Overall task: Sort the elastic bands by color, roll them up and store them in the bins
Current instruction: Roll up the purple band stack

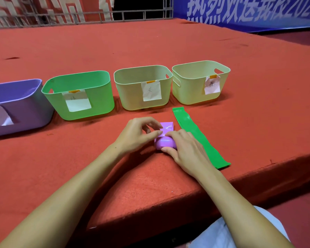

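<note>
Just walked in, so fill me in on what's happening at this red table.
A person is rolling up a purple elastic band on the red table. Both hands are on it: the left hand pinches the roll from its left side, and the right hand grips it from the right, with a short flat tail left to roll. A green elastic band lies flat just to the right, not yet rolled. Behind stand four labelled bins in a row: purple bin, green bin, and two pale yellow bins.

Even indoor light, soft shadows, slight blur, wide-angle bending (edges especially)
</note>
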Demonstrator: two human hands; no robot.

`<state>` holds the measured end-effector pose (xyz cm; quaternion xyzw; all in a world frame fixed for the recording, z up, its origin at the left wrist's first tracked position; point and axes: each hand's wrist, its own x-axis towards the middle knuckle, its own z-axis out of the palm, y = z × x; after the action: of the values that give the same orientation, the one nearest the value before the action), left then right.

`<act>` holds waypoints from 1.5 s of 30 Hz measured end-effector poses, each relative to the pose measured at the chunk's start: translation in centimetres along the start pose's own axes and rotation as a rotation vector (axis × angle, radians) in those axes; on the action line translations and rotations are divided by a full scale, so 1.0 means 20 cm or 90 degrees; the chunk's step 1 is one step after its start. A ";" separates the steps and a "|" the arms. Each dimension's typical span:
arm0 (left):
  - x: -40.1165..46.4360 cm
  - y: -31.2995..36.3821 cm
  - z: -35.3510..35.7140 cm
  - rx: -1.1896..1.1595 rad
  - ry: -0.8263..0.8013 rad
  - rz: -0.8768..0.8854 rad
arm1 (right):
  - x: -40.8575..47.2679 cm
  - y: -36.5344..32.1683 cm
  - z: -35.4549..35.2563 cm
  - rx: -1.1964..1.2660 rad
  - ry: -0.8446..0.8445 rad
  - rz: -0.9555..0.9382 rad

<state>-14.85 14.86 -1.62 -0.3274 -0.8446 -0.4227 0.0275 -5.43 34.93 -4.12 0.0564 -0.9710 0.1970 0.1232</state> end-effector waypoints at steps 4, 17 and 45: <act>-0.09 0.00 0.04 0.005 -0.006 0.028 | 0.00 0.00 -0.01 0.024 0.000 0.021; -0.22 -0.03 0.14 0.214 0.046 0.103 | 0.01 0.02 -0.01 0.026 -0.050 0.007; -0.33 -0.05 -0.01 -0.004 -0.082 -0.008 | -0.13 0.01 -0.06 0.120 -0.084 -0.102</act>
<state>-10.16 10.79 -4.31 -0.3486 -0.8453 -0.4038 -0.0308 -2.76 35.78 -3.81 0.1583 -0.9465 0.2729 0.0684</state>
